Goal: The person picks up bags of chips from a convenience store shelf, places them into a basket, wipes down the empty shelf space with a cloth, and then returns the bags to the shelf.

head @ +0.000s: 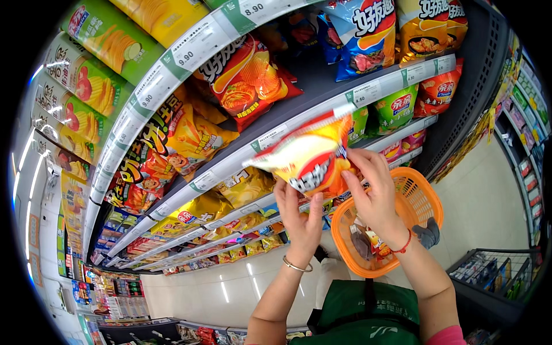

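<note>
In front of the shelf, a bag of chips (317, 161), orange, red and pale with dark lettering, is tilted and slightly blurred. My left hand (299, 217) pinches its lower edge between thumb and fingers. At the bag's right side, my right hand (373, 185) grips it too. An orange plastic shopping basket (345, 252) is below my right hand and forearm, which hide part of it. Inside are a dark brown item (361, 242) and a small printed packet (379, 248). Grey cloth-like material (428, 233) lies over its right rim; what it is, I cannot tell.
Shelves before me bear red chip bags (248, 79), blue ones (366, 39) and yellow ones (194, 213). Price strips (375, 90) run along the shelf edges. A low black rack of packets (496, 271) stands at the right. Tiled floor (215, 289) lies below.
</note>
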`<control>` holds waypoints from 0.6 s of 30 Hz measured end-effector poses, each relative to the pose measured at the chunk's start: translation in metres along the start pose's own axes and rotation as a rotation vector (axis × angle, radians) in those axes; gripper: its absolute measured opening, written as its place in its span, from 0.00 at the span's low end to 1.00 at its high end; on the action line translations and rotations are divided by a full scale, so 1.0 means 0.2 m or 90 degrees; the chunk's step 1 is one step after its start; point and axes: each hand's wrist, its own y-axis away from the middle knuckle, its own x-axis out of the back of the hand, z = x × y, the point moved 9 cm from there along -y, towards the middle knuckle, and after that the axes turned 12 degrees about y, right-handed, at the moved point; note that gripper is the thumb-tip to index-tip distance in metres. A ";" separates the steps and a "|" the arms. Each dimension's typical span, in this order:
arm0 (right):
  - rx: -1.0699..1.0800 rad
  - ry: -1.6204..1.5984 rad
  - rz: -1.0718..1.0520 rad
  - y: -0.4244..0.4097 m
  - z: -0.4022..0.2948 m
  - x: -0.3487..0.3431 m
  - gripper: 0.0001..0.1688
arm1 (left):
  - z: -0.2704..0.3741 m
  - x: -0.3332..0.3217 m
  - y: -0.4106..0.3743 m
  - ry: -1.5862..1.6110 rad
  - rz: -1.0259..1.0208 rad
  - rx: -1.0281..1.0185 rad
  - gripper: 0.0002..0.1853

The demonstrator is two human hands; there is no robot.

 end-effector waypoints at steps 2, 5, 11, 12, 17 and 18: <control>0.009 -0.005 0.015 -0.10 -0.06 0.01 0.19 | 0.07 0.02 -0.11 -0.020 -0.002 -0.058 0.24; 0.036 0.009 0.023 -0.21 -0.12 -0.03 0.19 | 0.09 0.08 -0.24 0.056 0.020 -0.043 0.28; 0.065 0.004 0.080 -0.41 -0.18 -0.08 0.17 | 0.15 0.13 -0.45 0.085 0.018 0.003 0.32; 0.074 0.005 0.081 -0.44 -0.21 -0.09 0.17 | 0.16 0.14 -0.47 0.103 0.020 0.010 0.31; 0.095 -0.011 0.096 -0.57 -0.30 -0.14 0.16 | 0.23 0.20 -0.61 0.164 0.056 0.010 0.26; 0.098 -0.024 0.097 -0.58 -0.31 -0.15 0.15 | 0.24 0.21 -0.63 0.196 0.037 0.022 0.31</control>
